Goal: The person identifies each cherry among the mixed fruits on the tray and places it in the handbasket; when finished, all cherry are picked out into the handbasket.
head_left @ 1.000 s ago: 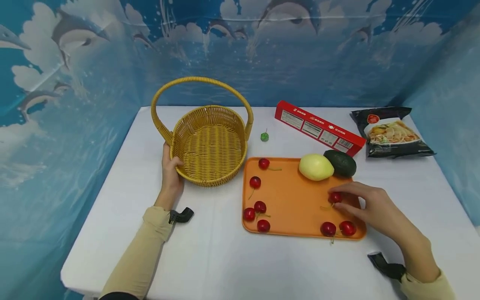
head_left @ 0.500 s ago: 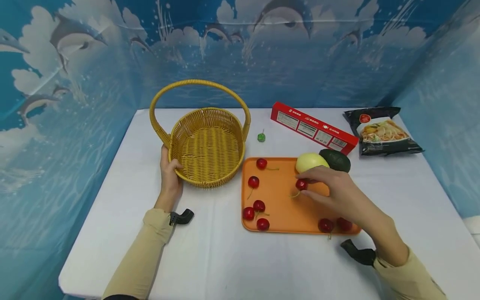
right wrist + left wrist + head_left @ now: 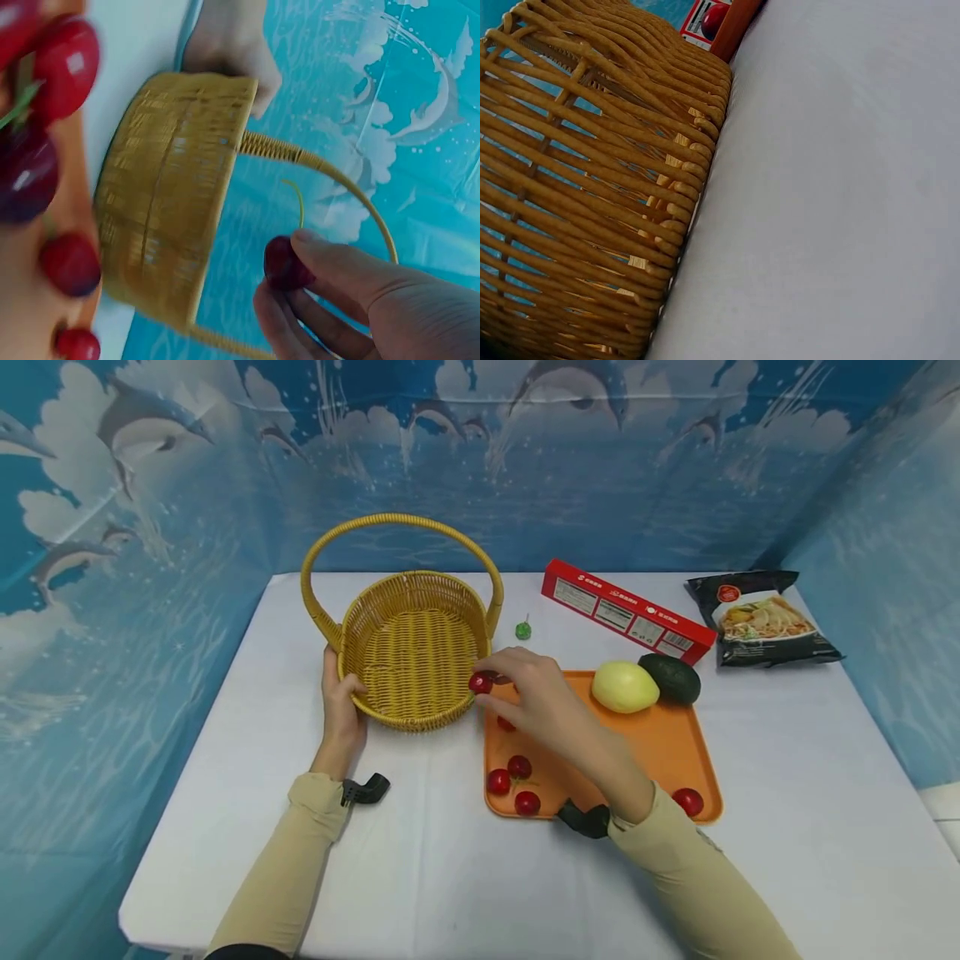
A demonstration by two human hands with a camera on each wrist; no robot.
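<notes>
Cherry [image 3: 481, 682], glossy and red, is pinched in the fingers [image 3: 341, 262] of my right hand [image 3: 543, 702]; I hold it by the right side of a yellow wicker basket [image 3: 420, 652], above the rim and apart from it. With my left hand [image 3: 341, 706] I grip the basket's left wall, thumb over the rim. Underneath, a white tabletop [image 3: 420, 877] runs back to a blue curtain [image 3: 375, 485] printed with dolphins, clouds and spray. To the right on it, an orange tray [image 3: 660, 739] carries more cherries [image 3: 527, 802], with a lemon [image 3: 626, 687] and an avocado [image 3: 670, 679] side by side at its back; behind lie a slanting red box [image 3: 628, 610] and a black noodle packet [image 3: 763, 620]. My cherry is too round for me to pick out a long axis, but its thin stem [image 3: 302, 210] points toward my left hand, the tip curling toward the basket. Only the right-wrist view gives me that stem; from the head I see down to the basket's woven floor, while the left-wrist view is mostly its outer wall, close up beside the tabletop.
</notes>
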